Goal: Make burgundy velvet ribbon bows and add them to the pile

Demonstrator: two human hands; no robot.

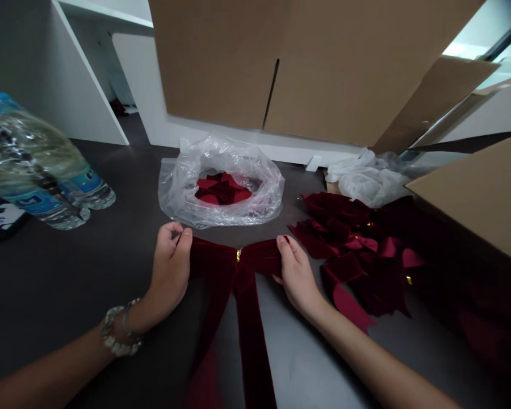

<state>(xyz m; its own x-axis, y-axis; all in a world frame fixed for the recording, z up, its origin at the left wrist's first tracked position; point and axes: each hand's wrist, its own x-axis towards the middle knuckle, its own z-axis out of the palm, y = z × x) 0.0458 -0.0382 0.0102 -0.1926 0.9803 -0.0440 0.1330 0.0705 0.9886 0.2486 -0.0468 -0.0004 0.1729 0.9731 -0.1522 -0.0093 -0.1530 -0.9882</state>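
Between my two hands a dark red velvet bow (259, 258) is stretched out level, with a gold tie (238, 255) at its centre. Its two long tails hang down toward me, the left one blurred. My left hand (170, 264) pinches the left loop with thumb and fingers; a beaded bracelet (121, 329) is on that wrist. Gripping the right loop is my right hand (296, 270), thumb in front. Just beyond the bow stands an open clear plastic bag (255, 213) with red velvet pieces (223, 190) inside. More velvet bows (353, 255) lie heaped to the right.
Plastic-wrapped water bottles (38, 165) stand at the left on the dark tabletop (132, 187). A large cardboard box (315, 68) rises at the back. On the right, a cardboard flap (481, 199) juts over the bow heap, beside crumpled white plastic (366, 179).
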